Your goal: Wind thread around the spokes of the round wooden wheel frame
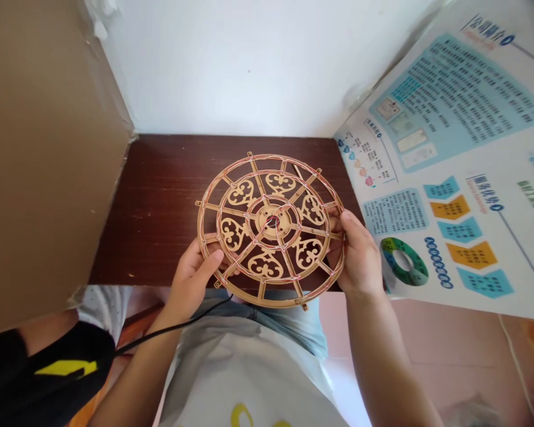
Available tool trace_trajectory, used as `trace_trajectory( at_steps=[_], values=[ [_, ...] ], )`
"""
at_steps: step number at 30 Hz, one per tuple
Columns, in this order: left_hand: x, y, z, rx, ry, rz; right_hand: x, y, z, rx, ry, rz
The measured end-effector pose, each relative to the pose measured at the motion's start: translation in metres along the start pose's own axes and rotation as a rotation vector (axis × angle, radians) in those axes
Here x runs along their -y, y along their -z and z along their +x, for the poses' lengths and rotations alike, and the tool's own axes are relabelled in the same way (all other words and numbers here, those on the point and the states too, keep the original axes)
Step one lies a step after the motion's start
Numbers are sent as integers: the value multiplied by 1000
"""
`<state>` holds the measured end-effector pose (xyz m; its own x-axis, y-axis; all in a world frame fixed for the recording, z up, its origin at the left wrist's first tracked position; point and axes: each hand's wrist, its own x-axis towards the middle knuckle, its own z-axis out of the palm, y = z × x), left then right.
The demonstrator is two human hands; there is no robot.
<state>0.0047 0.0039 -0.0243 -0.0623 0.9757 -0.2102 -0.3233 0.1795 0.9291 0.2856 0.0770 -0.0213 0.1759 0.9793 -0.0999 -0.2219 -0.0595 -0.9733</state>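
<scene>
A round wooden openwork wheel (pixel 270 228), with spokes, scroll cut-outs and thin red wire along its ribs, is held tilted above a dark brown table (pixel 160 201). My left hand (pixel 192 279) grips its lower left rim, thumb on top and fingers under. At the right rim my right hand (pixel 358 255) holds it the same way, with the thumb lying over the edge. A thin black cable (pixel 178 325) runs from under the wheel down to the left.
A brown cardboard panel (pixel 44 154) stands along the left of the table. A printed poster (pixel 454 178) with blue and orange charts leans on the right. A white wall is behind. A black and yellow object (pixel 48 373) lies at the lower left.
</scene>
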Motion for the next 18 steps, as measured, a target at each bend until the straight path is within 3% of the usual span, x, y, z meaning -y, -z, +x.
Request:
trace_trajectory(
  at_steps=[18],
  values=[
    [-10, -6, -2, 103, -40, 86, -4, -3, -12, -51, 79, -81]
  ],
)
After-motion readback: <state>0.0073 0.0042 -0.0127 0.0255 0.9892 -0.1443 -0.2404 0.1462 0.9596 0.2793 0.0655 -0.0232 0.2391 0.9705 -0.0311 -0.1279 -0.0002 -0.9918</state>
